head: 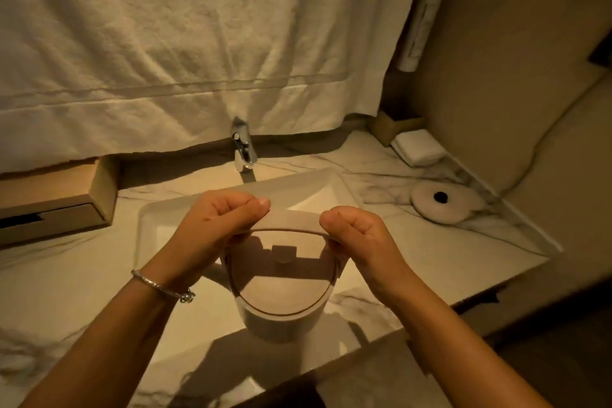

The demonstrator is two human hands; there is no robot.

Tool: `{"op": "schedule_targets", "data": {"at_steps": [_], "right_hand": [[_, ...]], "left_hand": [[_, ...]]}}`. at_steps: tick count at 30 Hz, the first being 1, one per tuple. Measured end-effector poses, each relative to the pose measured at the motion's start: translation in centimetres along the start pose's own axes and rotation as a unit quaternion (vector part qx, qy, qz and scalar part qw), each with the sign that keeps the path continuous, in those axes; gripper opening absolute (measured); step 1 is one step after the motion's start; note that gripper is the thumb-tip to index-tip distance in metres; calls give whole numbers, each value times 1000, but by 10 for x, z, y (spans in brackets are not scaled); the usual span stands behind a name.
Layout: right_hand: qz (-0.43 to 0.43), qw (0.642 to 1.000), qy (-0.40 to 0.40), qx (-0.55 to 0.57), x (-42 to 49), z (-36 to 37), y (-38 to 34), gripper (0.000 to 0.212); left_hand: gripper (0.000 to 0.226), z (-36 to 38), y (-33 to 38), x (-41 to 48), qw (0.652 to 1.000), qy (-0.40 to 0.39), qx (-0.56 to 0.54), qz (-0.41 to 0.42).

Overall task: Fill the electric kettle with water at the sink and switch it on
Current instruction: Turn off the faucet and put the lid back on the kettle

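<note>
A pale electric kettle (pixel 281 318) stands in front of me over the near part of the white rectangular sink (pixel 149 219). Its round lid (pixel 288 252) is tilted up towards me, showing its underside. My left hand (pixel 215 225) pinches the lid's upper left edge, thumb on top. My right hand (pixel 357 235) pinches the upper right edge the same way. A silver bracelet circles my left wrist. The chrome tap (pixel 243 149) rises behind the sink, and no water shows at its spout.
A marble counter (pixel 66 291) surrounds the sink. A cardboard box (pixel 59 199) lies at the left, a round kettle base (pixel 443 202) at the right, folded white cloths (pixel 419 146) at the back right. A large white towel (pixel 198 43) hangs behind the tap.
</note>
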State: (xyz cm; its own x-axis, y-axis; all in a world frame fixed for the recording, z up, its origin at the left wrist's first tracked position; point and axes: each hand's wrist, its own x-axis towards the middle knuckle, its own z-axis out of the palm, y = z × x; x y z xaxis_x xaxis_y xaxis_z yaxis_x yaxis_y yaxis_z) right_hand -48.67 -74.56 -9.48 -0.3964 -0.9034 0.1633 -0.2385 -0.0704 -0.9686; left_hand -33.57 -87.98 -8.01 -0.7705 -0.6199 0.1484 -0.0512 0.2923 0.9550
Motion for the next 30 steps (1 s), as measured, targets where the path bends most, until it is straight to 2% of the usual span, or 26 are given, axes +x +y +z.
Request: {"op": "schedule_targets", "data": {"at_steps": [6, 9, 14, 20, 26, 30], "right_hand": [[19, 999, 39, 6, -21, -106, 12, 56], [33, 997, 59, 21, -27, -147, 17, 39], [37, 993, 96, 51, -28, -199, 32, 33], [33, 987, 136, 79, -13, -245, 48, 35], [43, 985, 151, 67, 13, -295, 63, 37], [32, 990, 127, 61, 35, -328, 73, 33]], "left_hand": [[43, 104, 20, 43, 999, -29, -35, 19], [42, 145, 27, 66, 998, -44, -46, 19], [56, 190, 34, 114, 994, -99, -43, 21], [42, 228, 35, 170, 986, -153, -53, 41], [55, 266, 36, 221, 987, -142, -62, 35], [41, 290, 32, 249, 992, -113, -53, 24]]}}
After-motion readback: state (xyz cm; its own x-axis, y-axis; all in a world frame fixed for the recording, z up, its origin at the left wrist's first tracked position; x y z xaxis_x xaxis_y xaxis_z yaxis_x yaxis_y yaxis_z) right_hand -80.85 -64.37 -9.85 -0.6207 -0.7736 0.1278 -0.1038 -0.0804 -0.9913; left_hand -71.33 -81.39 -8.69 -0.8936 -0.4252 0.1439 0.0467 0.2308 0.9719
